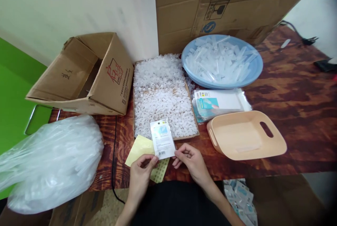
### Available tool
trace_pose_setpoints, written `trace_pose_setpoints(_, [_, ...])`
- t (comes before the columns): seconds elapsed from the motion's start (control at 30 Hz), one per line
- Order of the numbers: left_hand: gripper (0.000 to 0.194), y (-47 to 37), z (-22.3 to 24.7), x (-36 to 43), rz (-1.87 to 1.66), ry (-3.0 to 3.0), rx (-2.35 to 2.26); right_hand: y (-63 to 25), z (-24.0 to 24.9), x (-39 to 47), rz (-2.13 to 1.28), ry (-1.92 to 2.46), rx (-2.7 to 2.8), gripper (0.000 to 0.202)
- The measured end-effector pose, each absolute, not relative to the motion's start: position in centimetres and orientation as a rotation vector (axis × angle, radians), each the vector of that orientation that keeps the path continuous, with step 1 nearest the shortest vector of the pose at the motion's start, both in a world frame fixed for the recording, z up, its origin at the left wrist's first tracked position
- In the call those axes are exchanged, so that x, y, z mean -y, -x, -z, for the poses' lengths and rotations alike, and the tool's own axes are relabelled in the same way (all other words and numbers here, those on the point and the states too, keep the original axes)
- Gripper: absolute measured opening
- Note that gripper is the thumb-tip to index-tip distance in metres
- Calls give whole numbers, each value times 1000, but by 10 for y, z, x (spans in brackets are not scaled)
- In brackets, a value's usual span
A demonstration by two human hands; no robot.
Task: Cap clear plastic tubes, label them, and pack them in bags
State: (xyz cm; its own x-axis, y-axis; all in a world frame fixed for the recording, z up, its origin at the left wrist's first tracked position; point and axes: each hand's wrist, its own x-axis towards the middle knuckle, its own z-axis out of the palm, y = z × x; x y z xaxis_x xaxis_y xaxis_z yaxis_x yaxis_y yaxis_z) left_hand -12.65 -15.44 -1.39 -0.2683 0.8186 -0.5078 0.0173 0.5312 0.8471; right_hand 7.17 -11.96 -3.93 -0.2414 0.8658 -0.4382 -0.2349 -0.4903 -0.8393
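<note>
A white printed packet [163,139] is held by its lower corners above the table edge. My left hand [143,171] pinches its lower left corner, and my right hand [190,161] pinches the lower right corner. Beneath the packet and my left hand lie yellow sticker sheets [139,148], one with rows of round dots. Just beyond, a shallow cardboard tray [193,136] is full of small white plastic pieces [163,96]; the packet's top overlaps its near edge.
An open cardboard box [116,75] and a bulging plastic bag [60,159] are at the left. On the right are a blue basin [256,68] of clear plastic pieces, stacked packets [221,101] and a beige basket [218,141]. More packets [242,198] lie below the table.
</note>
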Motion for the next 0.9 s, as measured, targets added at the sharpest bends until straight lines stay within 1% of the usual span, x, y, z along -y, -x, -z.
trace_pose_setpoints(0.2, [41,121,24,168,-963,-692,-1717,-64,41,119,-1777,1295,775,47])
trace_pose_setpoints(0.4, [43,118,25,170,-987,-684,-1750,-59,48,122,-1687,1387,875,52])
trace_pose_setpoints(0.63, [44,112,28,172,-1022,-709,-1825,-49,55,125,-1565,1494,999,49])
trace_pose_setpoints(0.77, [46,111,35,172,-1038,-709,-1872,-45,57,125,-1481,1603,1148,43])
trace_pose_setpoints(0.9, [53,111,42,171,-1060,-726,-1927,-42,59,124,-1397,1674,1243,39])
